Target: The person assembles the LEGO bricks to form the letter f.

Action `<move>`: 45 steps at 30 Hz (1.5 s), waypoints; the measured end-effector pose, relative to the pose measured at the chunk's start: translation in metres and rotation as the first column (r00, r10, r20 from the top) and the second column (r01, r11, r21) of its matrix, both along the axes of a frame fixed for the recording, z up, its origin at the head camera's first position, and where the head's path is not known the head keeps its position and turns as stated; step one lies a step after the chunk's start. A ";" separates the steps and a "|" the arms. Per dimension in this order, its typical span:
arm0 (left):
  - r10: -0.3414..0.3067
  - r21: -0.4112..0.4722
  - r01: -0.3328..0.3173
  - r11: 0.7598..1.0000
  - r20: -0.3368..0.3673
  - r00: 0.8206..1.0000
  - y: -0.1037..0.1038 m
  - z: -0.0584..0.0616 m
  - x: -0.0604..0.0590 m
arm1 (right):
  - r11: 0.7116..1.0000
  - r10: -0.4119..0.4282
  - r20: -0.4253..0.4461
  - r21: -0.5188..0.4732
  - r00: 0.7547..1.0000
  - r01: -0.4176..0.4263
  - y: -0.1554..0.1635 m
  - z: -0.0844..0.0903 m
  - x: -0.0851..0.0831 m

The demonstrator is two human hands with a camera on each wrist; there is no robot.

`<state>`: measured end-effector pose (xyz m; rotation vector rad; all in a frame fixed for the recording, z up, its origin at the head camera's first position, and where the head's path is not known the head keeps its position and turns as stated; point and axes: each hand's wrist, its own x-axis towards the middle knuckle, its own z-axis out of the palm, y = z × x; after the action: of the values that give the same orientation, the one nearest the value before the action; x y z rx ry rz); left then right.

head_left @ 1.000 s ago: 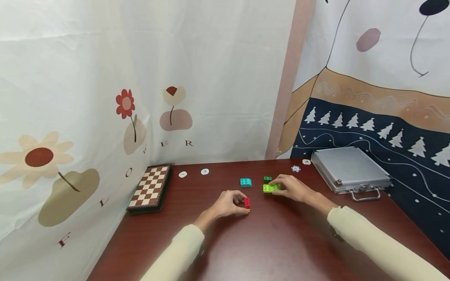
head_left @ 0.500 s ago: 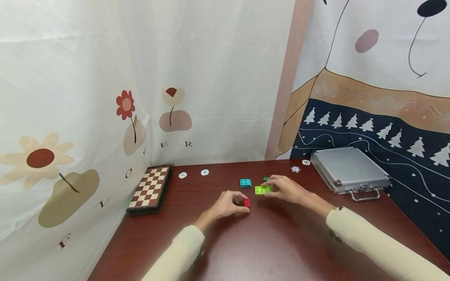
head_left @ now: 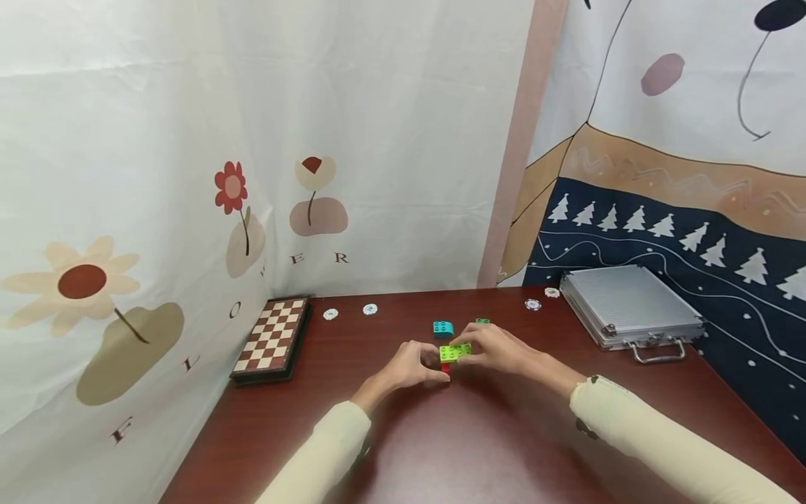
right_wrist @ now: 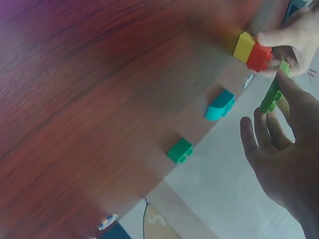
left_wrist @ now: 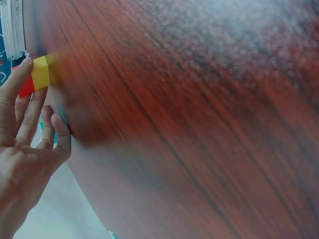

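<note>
Head view: both hands meet at mid-table (head_left: 478,434). Left hand (head_left: 406,367) pinches a small stack, red brick (head_left: 446,367) over a yellow brick (right_wrist: 244,46), standing on the wood. Right hand (head_left: 500,350) pinches a lime-green flat plate (head_left: 455,351) by its end, holding it level just above the red brick; whether it touches yet, cannot tell. Right wrist view shows the plate (right_wrist: 273,92) edge-on between thumb and fingertips, close beside the red brick (right_wrist: 259,57). Judgement: to seat it well, the studs want lining up square before pressing, with the left hand bracing the stack low so it does not tip, and pressure straight down over the red brick rather than on the overhanging end. A teal curved brick (head_left: 443,327) and a dark green brick (head_left: 482,321) lie just behind, apart. Writing: loose letters on the flowered curtain (head_left: 189,175), "E R" legible, others "F", "L", "O" scattered. No brand readable on the silver case (head_left: 630,308), chessboard (head_left: 267,339) or poker chips (head_left: 369,309).
</note>
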<state>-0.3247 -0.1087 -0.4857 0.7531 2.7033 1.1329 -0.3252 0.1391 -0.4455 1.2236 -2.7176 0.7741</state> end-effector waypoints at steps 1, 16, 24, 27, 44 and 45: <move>-0.003 -0.002 0.003 1.000 0.001 1.000 0.001 0.000 0.000 | 1.000 -0.002 0.002 0.006 1.000 0.002 -0.001 -0.001 0.000; 0.008 -0.036 -0.008 0.999 -0.020 1.000 0.006 -0.003 0.000 | 1.000 -0.026 0.050 0.018 0.998 0.025 -0.007 -0.016 0.005; 0.003 -0.013 -0.003 1.000 -0.021 1.000 0.005 -0.001 0.001 | 1.000 -0.004 0.045 -0.022 0.999 0.005 -0.008 -0.017 0.003; -0.002 -0.009 0.002 1.000 -0.016 1.000 0.005 0.001 0.000 | 0.999 -0.003 0.049 -0.034 0.999 0.005 -0.009 -0.017 0.003; -0.015 -0.043 0.014 0.999 -0.021 1.000 0.001 -0.003 -0.004 | 0.999 -0.008 0.012 -0.047 1.000 0.009 -0.014 -0.026 0.004; -0.017 -0.041 0.016 0.999 -0.019 1.000 0.001 -0.004 -0.004 | 0.999 -0.011 0.009 -0.045 1.000 0.011 -0.014 -0.027 0.004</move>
<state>-0.3290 -0.1077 -0.4893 0.7829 2.7225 1.0683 -0.3208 0.1248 -0.4724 1.1977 -2.6958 0.8373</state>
